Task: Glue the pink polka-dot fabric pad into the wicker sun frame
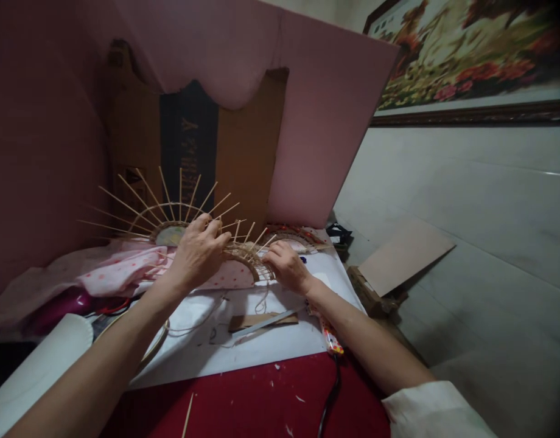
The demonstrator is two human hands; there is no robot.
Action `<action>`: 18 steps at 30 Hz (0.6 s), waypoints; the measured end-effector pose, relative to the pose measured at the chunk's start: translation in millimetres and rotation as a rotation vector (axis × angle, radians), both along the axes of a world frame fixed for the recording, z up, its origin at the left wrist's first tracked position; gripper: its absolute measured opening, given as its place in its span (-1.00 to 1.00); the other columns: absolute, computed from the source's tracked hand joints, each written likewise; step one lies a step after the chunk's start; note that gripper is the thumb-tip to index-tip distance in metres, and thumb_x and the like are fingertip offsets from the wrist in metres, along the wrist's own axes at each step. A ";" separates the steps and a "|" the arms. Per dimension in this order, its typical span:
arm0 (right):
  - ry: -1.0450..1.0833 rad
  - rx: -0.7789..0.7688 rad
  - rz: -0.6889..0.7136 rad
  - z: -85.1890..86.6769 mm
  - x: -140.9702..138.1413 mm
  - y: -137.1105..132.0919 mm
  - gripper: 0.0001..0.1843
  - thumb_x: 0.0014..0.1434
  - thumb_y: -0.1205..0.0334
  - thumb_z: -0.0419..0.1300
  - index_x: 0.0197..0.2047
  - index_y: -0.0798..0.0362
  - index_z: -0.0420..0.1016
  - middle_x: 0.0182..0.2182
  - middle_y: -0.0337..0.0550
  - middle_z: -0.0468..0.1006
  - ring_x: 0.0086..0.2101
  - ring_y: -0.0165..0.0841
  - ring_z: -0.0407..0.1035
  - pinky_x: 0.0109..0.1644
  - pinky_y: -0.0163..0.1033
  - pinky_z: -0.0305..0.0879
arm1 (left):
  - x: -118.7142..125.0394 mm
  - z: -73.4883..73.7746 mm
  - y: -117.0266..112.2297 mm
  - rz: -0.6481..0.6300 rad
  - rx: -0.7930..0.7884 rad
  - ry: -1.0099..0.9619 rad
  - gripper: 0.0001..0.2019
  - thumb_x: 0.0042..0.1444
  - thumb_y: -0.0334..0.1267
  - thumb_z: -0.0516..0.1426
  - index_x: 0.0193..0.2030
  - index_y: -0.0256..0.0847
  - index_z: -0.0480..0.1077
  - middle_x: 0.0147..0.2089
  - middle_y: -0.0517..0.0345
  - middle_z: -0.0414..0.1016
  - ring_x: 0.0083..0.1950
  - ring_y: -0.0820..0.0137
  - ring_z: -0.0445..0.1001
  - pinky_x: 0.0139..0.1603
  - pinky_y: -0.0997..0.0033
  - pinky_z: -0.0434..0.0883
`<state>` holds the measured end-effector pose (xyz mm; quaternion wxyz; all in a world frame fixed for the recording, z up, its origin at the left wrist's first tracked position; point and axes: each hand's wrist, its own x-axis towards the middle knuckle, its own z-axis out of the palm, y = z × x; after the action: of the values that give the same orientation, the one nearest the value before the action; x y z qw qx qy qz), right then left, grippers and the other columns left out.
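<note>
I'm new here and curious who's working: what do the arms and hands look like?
They're a person's. The left hand and right hand wear no gloves, and no wristwatch shows. A loose whitish sleeve covers part of the right arm; the left arm shows none.

Framed flowery picture (472, 61) on pale wall (503, 188), large pink board (323, 121), brown cardboard (246, 152) with dark printed band (189, 140)
</note>
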<state>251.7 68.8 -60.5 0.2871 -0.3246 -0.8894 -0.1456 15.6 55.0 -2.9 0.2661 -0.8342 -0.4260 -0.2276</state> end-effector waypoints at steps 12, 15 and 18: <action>0.406 0.186 -0.267 -2.2 -12.1 -28.8 -0.36 0.11 -0.11 0.16 0.09 0.20 0.21 -0.11 0.13 0.45 -0.11 -0.08 0.30 0.04 0.07 0.21 | -12.9 -14.7 -12.2 -0.030 0.170 -0.083 -0.67 0.07 -0.26 0.15 -0.02 -0.31 0.43 0.23 -0.30 0.20 0.17 -0.06 0.25 0.11 -0.01 0.29; 0.351 0.210 -0.322 -6.5 -21.8 -33.3 -0.28 0.12 -0.07 0.15 0.18 0.25 0.10 -0.05 0.19 0.43 -0.02 -0.04 0.26 0.14 0.14 0.12 | -11.0 -17.6 -12.1 -0.070 0.202 -0.128 -0.60 0.06 -0.29 0.17 0.07 -0.32 0.36 0.37 -0.28 -0.06 0.26 -0.07 0.15 0.15 -0.02 0.26; 0.319 0.222 -0.360 -9.1 -25.8 -34.3 -0.08 0.14 -0.08 0.12 0.31 0.33 -0.21 0.15 0.36 0.23 0.15 -0.01 0.11 0.19 0.15 0.09 | -9.6 -18.2 -12.4 -0.092 0.210 -0.107 -0.58 0.04 -0.32 0.18 0.07 -0.33 0.35 0.39 -0.25 -0.09 0.28 -0.05 0.11 0.20 -0.02 0.22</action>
<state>225.9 34.4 -69.6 0.4268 -0.4630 -0.7395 -0.2379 6.0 42.6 -21.1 0.3181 -0.8072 -0.3747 -0.3270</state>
